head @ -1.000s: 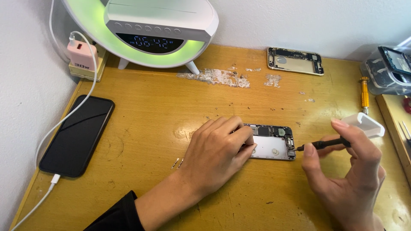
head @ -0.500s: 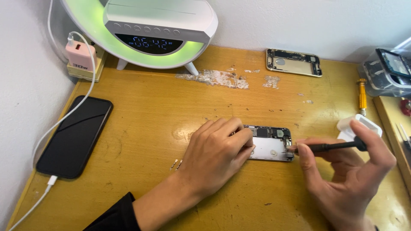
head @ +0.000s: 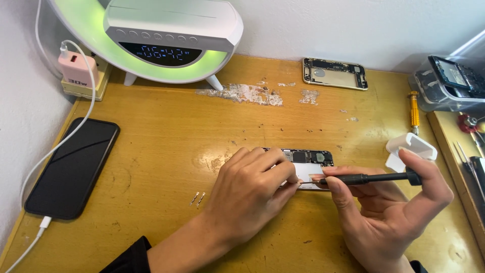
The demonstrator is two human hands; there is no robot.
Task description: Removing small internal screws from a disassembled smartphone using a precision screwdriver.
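Fingers of the left hand point(head: 252, 189) curl down over the near end of an opened phone point(head: 308, 163), pinning it flat to the bench point(head: 166, 146) a little toward the front edge, right of the middle. Thumb and fingers of the right hand point(head: 389, 212) pinch a thin black screwdriver point(head: 374, 178), held almost level, its tip on the phone's lower edge just beside the left fingertips.

One clear plastic bin point(head: 444, 91) sits at the right rear corner, holding a dark phone part; what else lies in it I cannot tell. One small white box point(head: 411, 146) stands open near the right edge, just behind the right hand, and I cannot see inside it.

Counting phones: one open under the hands, one black phone point(head: 73, 167) on a white cable point(head: 55, 146) along the left edge, and one stripped gold phone shell point(head: 335, 74) at the back edge. One yellow-handled screwdriver point(head: 414, 110) lies beside the bin. Two tiny screws point(head: 198, 198) rest side by side left of the left wrist. One white lamp clock point(head: 161, 38) glows green at the back left, with one pink charger point(head: 77, 71) beside it.
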